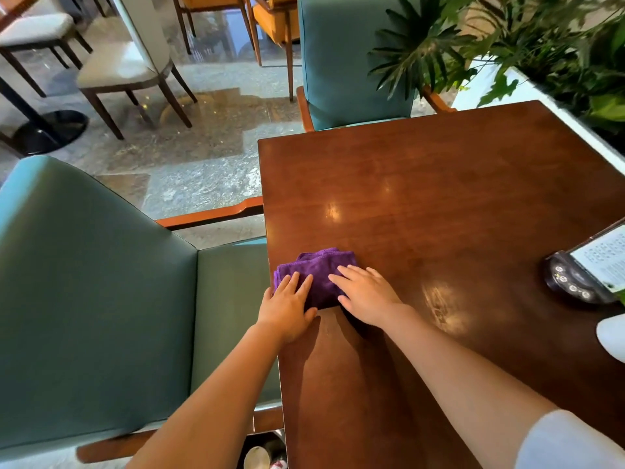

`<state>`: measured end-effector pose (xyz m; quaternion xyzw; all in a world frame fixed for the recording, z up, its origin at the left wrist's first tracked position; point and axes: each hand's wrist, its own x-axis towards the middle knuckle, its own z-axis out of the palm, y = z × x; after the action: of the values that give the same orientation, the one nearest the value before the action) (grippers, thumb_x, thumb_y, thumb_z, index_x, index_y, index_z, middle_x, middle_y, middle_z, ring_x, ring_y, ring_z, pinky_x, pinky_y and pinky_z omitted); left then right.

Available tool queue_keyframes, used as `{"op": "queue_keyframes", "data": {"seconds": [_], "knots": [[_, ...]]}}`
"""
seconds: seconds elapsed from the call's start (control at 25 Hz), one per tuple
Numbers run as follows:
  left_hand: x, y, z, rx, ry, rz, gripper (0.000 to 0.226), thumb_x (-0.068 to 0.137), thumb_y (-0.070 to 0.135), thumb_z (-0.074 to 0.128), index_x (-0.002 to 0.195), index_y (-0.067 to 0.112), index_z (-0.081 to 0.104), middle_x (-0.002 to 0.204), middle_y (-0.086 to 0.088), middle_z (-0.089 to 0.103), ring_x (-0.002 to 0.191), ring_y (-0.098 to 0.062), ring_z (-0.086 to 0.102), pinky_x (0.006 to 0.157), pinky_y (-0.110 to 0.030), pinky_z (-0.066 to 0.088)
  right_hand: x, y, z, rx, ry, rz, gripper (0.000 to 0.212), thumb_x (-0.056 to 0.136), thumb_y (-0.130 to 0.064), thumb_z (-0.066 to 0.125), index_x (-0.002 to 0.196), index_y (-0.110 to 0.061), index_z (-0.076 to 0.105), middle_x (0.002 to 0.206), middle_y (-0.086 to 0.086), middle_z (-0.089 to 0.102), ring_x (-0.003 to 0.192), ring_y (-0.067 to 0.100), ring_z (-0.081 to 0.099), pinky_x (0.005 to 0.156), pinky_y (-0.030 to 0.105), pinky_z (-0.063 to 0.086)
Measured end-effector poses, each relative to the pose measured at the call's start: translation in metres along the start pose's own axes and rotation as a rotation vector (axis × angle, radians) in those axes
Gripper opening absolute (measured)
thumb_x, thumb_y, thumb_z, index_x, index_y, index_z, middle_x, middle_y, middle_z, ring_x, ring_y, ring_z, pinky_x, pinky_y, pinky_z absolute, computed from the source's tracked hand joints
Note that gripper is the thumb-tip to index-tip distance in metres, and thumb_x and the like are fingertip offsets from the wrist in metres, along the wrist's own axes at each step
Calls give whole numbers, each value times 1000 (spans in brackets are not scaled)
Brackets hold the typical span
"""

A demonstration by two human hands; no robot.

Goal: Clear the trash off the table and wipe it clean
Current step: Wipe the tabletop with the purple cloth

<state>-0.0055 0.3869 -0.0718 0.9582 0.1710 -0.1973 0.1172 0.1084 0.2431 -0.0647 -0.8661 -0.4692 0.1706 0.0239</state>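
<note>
Both your hands press flat on the purple cloth (318, 279) at the desk (439, 198) left edge, left hand (287, 308) and right hand (367, 296) unclenched, no grip. Push further left and it may slide off onto the chair (101, 299). Mind the menu stand (581, 269).

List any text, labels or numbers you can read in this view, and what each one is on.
Nothing is legible.
Card in the stand at the table's right edge: rows of small print, too blurred to read.
Stand base: round buttons with markings, too small to read.
Purple cloth under both hands: no label visible.
</note>
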Motion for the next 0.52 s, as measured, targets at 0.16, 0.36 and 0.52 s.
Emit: {"op": "queue_keyframes", "data": {"seconds": [0.16, 0.36, 0.52], "knots": [[-16, 22, -35, 31, 122, 26, 56, 92, 43, 43, 139, 15, 34, 145, -14, 38, 133, -30, 35, 103, -45, 32, -29, 0, -32, -27, 80, 45, 37, 92, -30, 48, 127, -20, 48, 132, 6, 51, 125, 25, 43, 104, 42, 30], [-48, 75, -69, 31, 275, 153, 28, 88, 31, 48, 96, 6, 58, 109, -14, 62, 96, -34, 59, 65, -36, 40, -88, 1, -73, -60, 146, 165, 28, 89, -33, 50, 111, -17, 55, 113, 9, 57, 111, 30, 52, 92, 41, 38], [-76, 128, -75, 43, 350, 230, 24, 88, 27, 48, 92, 6, 58, 103, -14, 63, 95, -34, 60, 65, -37, 41, -148, 14, -91, -36, 190, 279, 28, 89, -34, 49, 111, -17, 55, 113, 8, 57, 108, 31, 54, 89, 42, 40]]}}
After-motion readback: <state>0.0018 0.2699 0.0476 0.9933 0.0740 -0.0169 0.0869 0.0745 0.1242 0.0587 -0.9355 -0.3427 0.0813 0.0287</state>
